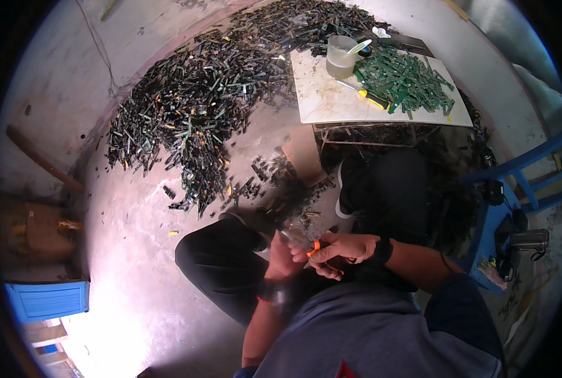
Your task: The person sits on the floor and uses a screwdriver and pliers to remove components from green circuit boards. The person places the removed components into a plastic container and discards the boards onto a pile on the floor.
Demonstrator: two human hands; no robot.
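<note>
My right hand (347, 247) is closed around an orange-handled tool (314, 247), shaped like scissors or pliers; a second orange handle end shows below the fingers. Its blurred grey head points up and left, over my left hand (284, 257). That hand is closed right beside the tool's head, and whatever its fingers hold is hidden and smeared by motion. Both hands are together above my lap, between my knees. On the floor just beyond them lie dark scraps (287, 201) and a piece of brown cardboard (303, 155).
Dark strips form a large heap (186, 120) along the wall. A low white table (319, 104) bears green circuit-board strips (404, 82), a cloudy plastic cup (341, 58) and a yellow-black screwdriver (374, 99). A blue chair (482, 230) with dark gadgets stands at my right.
</note>
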